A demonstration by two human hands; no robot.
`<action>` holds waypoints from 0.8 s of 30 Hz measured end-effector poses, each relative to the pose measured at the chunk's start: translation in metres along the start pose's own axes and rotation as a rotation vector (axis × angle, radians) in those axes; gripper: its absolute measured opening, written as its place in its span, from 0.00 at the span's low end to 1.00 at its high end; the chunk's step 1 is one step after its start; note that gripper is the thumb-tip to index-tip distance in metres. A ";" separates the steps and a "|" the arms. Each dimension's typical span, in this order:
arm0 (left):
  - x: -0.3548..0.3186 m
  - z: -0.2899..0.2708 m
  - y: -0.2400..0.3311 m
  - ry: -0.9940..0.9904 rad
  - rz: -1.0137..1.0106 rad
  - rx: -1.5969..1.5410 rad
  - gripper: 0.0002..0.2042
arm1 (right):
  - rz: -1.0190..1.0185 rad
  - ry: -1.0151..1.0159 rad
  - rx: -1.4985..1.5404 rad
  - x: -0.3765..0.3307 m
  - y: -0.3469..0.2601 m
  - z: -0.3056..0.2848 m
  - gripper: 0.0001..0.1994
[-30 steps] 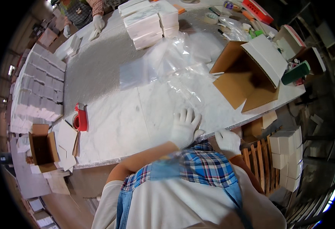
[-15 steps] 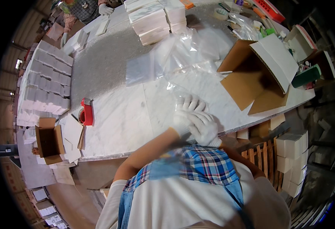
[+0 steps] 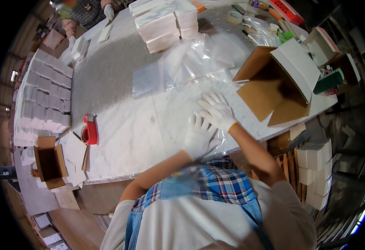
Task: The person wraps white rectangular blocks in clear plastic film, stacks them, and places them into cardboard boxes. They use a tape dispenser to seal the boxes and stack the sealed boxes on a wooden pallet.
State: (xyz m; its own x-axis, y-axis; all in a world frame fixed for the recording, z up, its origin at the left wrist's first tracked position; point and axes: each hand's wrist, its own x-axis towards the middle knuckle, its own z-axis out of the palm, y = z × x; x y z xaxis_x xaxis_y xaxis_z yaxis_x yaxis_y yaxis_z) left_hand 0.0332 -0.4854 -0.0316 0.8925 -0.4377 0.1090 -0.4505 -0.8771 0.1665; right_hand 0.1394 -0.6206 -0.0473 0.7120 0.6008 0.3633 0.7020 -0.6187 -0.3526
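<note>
Both my hands wear white knitted gloves and lie over a clear plastic bag (image 3: 221, 141) on the pale marble slab (image 3: 126, 129) near the table's front edge. My left hand (image 3: 201, 137) rests flat with fingers apart. Just beyond it and to the right, my right hand (image 3: 218, 112) is stretched out, fingers spread and pointing up and left. Neither hand grips anything. Much of the bag is hidden by the gloves, and its outline is hard to make out. Farther back lies a heap of clear plastic bags (image 3: 186, 62).
An open cardboard box (image 3: 253, 98) stands to the right; a smaller one (image 3: 51, 162) is far left. Nearby sits a red tape dispenser (image 3: 91, 130). White tile stacks stand at left (image 3: 45, 96) and back (image 3: 157, 27). Across the table, a gloved co-worker (image 3: 86, 12) is beside tiles.
My right hand has moved from on top of my left hand up and away across the bag. My left hand has shifted slightly nearer me, and its fingers now show.
</note>
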 end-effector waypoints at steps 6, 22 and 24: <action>-0.036 -0.013 0.004 -0.069 0.314 -0.136 0.30 | -0.013 -0.086 -0.046 0.003 0.006 0.007 0.25; 0.003 0.016 -0.004 0.292 0.181 -0.094 0.18 | 0.992 -0.139 0.225 0.000 -0.011 -0.024 0.39; 0.002 0.015 -0.006 0.268 0.188 -0.141 0.19 | 0.973 -0.192 0.299 0.002 -0.007 -0.026 0.37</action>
State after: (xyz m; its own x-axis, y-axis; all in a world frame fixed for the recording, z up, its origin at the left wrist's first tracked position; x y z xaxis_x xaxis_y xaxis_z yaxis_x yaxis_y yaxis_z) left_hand 0.0383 -0.4844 -0.0466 0.7645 -0.5048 0.4009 -0.6216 -0.7420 0.2510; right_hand 0.1354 -0.6281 -0.0214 0.9448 -0.0053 -0.3275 -0.2223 -0.7447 -0.6293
